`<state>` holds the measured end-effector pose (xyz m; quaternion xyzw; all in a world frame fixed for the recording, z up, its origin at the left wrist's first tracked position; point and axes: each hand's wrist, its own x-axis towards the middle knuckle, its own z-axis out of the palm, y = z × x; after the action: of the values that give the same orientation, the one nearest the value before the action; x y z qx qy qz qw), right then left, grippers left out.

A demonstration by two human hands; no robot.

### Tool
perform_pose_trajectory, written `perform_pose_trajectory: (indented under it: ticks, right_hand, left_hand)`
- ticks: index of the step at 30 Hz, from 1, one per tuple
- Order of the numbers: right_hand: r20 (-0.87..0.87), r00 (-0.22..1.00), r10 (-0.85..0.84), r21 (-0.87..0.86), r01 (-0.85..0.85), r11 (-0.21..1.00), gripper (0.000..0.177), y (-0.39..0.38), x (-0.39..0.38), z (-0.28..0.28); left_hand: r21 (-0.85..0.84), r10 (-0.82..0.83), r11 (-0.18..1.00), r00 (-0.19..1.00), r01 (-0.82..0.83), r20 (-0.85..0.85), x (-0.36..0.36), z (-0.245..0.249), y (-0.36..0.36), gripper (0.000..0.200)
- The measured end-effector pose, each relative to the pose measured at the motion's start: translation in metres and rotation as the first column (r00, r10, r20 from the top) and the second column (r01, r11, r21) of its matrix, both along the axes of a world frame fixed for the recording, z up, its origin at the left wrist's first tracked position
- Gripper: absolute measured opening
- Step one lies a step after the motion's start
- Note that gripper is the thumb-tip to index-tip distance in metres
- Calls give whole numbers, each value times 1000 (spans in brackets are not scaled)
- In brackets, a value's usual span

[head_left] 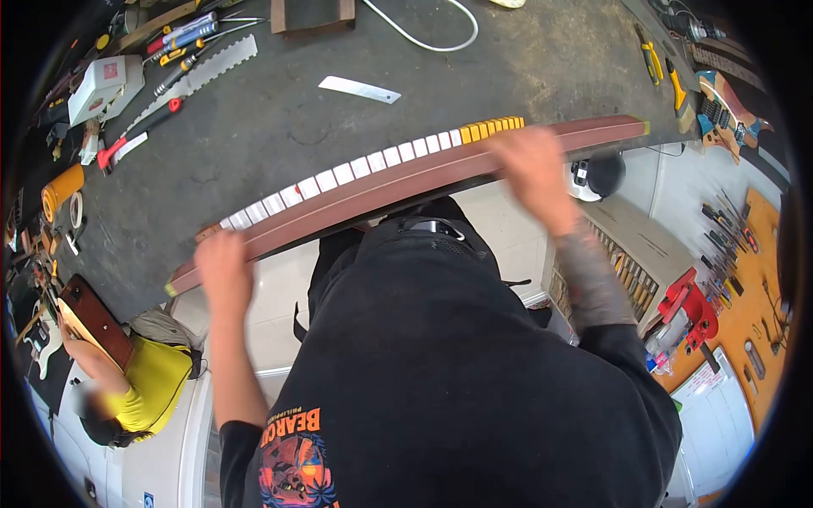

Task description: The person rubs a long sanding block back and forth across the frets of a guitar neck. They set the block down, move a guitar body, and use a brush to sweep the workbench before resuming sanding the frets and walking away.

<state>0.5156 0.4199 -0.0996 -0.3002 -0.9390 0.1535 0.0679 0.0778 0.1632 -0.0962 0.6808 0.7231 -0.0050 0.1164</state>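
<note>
So the long reddish bar runs right along the bench's near edge. Left hand is on it near one end, right hand past the middle; both are motion-blurred, so can't tell if they're gripping or just pressing. White blocks and yellow blocks line its far side, then there's bare benchtop around a metal strip. Far-left tools overlap, kinda hard to sort out.

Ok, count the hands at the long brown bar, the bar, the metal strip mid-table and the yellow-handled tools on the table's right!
Hands: 2
Long brown bar: 1
Metal strip: 1
Yellow-handled tools: 2
Total: 6
</note>
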Motion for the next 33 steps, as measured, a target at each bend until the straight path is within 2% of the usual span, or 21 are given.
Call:
perform_pose_trajectory:
  ticks: [2,5,6,7,8,9,12,14,15,16,18,20,22,25,29,32,33]
  right_hand:
    - [113,993,-43,61,36,997,42,36,49,19]
    - [100,995,-30,35,27,999,43,33,44,9]
    - [59,998,-33,37,31,999,42,14,19,-7]
    - [27,1000,5,45,-6,999,37,-5,-23,1]
    - [26,999,35,-36,-34,999,34,-21,-57,6]
    - [-44,999,24,-82,-28,996,34,-33,-82,10]
    - [41,999,23,-13,-22,1000,37,-17,-57,3]
    - [30,1000,3,9,-3,1000,44,22,1,3]
    - [88,996,-28,0,28,1000,46,38,26,9]
    - [118,991,-56,-49,62,997,46,47,35,23]
    - [114,993,-20,-48,25,999,43,48,31,19]
    - [133,991,-4,-18,6,1000,42,19,-16,6]
    - [22,1000,14,-30,-13,999,44,-13,-67,3]
    - [53,998,16,-34,-14,999,46,-5,-61,3]
    - [87,996,-34,1,34,999,47,61,35,16]
    - [72,997,6,0,-6,1000,44,59,20,14]
    - [96,995,20,-5,-20,1000,41,44,-2,5]
  left_hand:
    - [29,-17,999,995,14,93,63,1,44,31]
    - [-58,31,998,997,-27,71,49,2,42,35]
    - [-8,69,998,997,-69,29,17,-3,23,40]
    - [7,104,995,993,-104,-54,-19,-7,-3,46]
    - [-62,158,985,987,-158,-5,-54,-4,-23,52]
    - [-58,194,978,977,-199,-91,-64,8,-25,56]
    - [-124,142,982,990,-140,8,-46,5,-14,54]
    - [-47,67,997,998,-68,-17,11,0,23,46]
    - [24,23,999,1000,-23,4,38,2,46,45]
    - [4,18,1000,999,-18,51,54,5,63,45]
    - [-35,46,998,998,-45,37,46,6,62,49]
    - [-59,122,991,992,-123,-22,-2,5,31,45]
    - [-42,157,986,985,-160,-66,-52,3,-1,46]
    - [-80,124,988,987,-132,-101,-44,9,11,46]
    - [14,51,999,997,-51,50,53,1,71,52]
    - [0,78,997,997,-78,25,39,4,65,51]
    - [-26,111,994,993,-111,31,13,4,49,50]
